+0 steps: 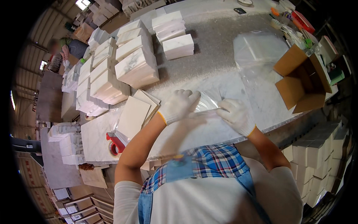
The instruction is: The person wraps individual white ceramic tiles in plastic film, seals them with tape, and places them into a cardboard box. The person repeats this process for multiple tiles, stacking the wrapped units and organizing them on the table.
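On the pale marble worktop in front of me lies a clear, shiny plastic bag (209, 100). My left hand (178, 106), in a white knit glove, closes on the bag's left side with bent fingers. At the bag's near right corner, my gloved right hand (236, 115) pinches the plastic edge. Whether a flat piece sits inside the bag is hard to make out through the glare. Just left of my left hand, several cream-coloured flat sheets (134, 116) lie overlapped. A red tape dispenser (115, 144) stands by the front edge, near my left forearm.
Stacks of white, grey-veined marble tiles (137, 67) fill the far left. At the right stand an open cardboard box (304, 80) and a pile of clear plastic bags (259, 46). A red basket (302, 21) is at the far right. Another person (64, 50) is at the left.
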Tool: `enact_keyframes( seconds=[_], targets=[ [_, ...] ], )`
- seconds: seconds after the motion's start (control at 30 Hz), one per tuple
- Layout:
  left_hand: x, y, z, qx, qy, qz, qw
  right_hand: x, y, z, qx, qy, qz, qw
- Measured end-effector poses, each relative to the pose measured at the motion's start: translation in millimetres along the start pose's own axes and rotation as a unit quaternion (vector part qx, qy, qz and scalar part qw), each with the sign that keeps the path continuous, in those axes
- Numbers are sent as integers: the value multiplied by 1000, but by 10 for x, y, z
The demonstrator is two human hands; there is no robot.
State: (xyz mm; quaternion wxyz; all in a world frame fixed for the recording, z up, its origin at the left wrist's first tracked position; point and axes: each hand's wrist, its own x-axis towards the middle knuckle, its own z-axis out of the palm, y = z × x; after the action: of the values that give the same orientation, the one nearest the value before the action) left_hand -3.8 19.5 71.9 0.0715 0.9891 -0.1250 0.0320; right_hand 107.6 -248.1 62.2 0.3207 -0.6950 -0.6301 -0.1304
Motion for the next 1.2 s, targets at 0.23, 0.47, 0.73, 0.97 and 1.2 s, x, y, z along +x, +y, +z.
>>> enact_keyframes(
  seconds=[0.23, 0.47, 0.73, 0.97, 1.2],
  targets=[
    [99, -70, -211, -88, -62, -3, 994, 21, 21, -13, -35, -6, 19, 999],
    [8, 47, -29, 46, -40, 4, 998, -8, 32, -17, -60, -19, 152, 986],
    [-34, 342, -242, 108, -10, 1, 994, -456, 198, 185, 15, 18, 288, 957],
    [-144, 132, -228, -105, -14, -30, 994, 63, 140, 269, 267, -51, 520, 810],
    [-178, -35, 293, -486, -19, -447, 750, 23, 411, 810, 379, -48, 536, 753]
  ],
)
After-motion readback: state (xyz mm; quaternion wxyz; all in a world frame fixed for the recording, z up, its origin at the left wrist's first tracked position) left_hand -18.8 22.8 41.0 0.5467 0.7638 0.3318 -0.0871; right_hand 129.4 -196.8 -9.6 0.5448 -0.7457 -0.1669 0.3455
